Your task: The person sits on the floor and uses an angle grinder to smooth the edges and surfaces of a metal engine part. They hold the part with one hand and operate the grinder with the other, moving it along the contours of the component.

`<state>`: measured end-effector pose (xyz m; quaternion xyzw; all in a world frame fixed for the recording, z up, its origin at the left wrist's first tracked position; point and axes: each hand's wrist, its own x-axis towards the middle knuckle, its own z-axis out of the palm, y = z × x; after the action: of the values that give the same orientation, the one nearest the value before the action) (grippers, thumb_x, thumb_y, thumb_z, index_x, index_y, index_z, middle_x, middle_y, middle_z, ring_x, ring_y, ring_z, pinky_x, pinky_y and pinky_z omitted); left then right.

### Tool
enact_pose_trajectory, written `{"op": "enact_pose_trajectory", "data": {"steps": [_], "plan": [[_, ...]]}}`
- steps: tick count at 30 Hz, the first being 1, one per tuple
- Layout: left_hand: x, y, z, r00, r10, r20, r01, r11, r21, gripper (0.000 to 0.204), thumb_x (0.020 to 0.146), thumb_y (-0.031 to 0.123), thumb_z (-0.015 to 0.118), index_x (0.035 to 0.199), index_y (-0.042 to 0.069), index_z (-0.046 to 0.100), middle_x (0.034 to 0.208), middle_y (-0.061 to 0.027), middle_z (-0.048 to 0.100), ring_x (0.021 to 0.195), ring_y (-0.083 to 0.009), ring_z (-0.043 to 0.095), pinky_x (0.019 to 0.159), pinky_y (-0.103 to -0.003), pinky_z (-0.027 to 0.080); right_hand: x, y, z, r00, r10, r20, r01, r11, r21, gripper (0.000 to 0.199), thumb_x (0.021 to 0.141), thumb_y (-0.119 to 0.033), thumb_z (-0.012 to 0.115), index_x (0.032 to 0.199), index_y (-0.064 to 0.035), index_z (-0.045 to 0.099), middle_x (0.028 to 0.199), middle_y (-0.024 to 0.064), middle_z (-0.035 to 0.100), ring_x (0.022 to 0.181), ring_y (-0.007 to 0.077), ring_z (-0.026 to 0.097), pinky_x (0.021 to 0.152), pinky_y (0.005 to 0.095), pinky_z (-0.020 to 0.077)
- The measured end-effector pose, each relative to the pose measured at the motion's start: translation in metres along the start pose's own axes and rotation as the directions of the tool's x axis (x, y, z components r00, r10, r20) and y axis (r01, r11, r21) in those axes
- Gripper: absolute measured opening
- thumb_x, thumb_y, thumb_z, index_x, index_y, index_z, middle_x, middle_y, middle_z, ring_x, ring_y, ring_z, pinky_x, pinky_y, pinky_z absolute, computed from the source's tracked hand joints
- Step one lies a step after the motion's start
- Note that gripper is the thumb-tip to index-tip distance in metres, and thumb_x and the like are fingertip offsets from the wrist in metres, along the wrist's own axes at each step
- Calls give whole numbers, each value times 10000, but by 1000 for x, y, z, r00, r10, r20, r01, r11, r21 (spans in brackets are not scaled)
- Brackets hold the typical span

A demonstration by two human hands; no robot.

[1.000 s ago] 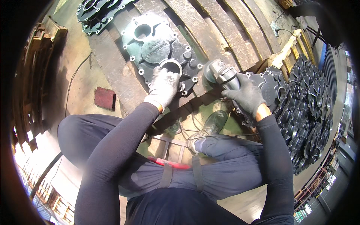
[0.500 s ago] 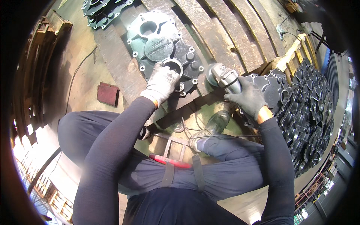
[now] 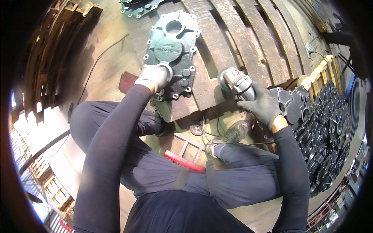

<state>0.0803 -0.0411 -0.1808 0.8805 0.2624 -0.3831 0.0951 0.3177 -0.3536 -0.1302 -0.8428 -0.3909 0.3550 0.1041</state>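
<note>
A dark metal gear housing cover [image 3: 168, 49] with round openings and bolt lugs round its edge lies flat on a wooden pallet. My left hand [image 3: 154, 77], in a pale grey glove, is closed on the rim of its near round opening, fingers partly hidden inside. To the right, my right hand [image 3: 264, 105], in a dark grey glove, is wrapped round the body of an angle grinder [image 3: 237, 82]. The grinder's disc rests at or just above the pallet boards, apart from the cover; whether it spins I cannot tell.
Wooden pallet boards [image 3: 229, 39] stretch away beyond the cover. Another cover [image 3: 140, 8] lies at the far left, and a large pile of dark castings [image 3: 324, 132] stands on the right. A reddish pad [image 3: 127, 81] and a cable [image 3: 97, 58] lie left; stacked pallets [image 3: 54, 50] stand beyond.
The cover has turned clockwise on the pallet, its near end swinging left with my left hand. My right hand still holds the grinder near the same boards. The whole view has shifted slightly.
</note>
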Motion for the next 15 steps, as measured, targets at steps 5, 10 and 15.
{"op": "enact_pose_trajectory", "data": {"steps": [5,10,15], "plan": [[1,6,30,833,-300,-466,137,926,-352,337,1083,333,598,1143,77,809,1106,-223,824,1040,-419,793,961,-542,594,29,-35,11,996,-66,54,70,995,-72,733,855,-475,921,1434,-85,695,1220,246,804,1138,442,782,997,536,608],[-26,6,23,885,-222,-409,85,941,-327,328,1067,334,626,1098,74,822,1043,-210,834,1021,-376,823,925,-489,633,51,-62,18,985,-166,50,169,982,-81,706,865,-508,907,1404,-89,725,1192,243,804,1113,438,786,979,529,619],[-75,-20,-68,867,-13,-498,-36,995,-90,424,1124,455,618,1103,57,764,951,-186,799,958,-386,796,904,-490,625,64,-69,18,983,-164,78,173,975,-136,671,864,-509,917,1343,-75,737,1188,255,799,1115,438,787,971,535,624]]}}
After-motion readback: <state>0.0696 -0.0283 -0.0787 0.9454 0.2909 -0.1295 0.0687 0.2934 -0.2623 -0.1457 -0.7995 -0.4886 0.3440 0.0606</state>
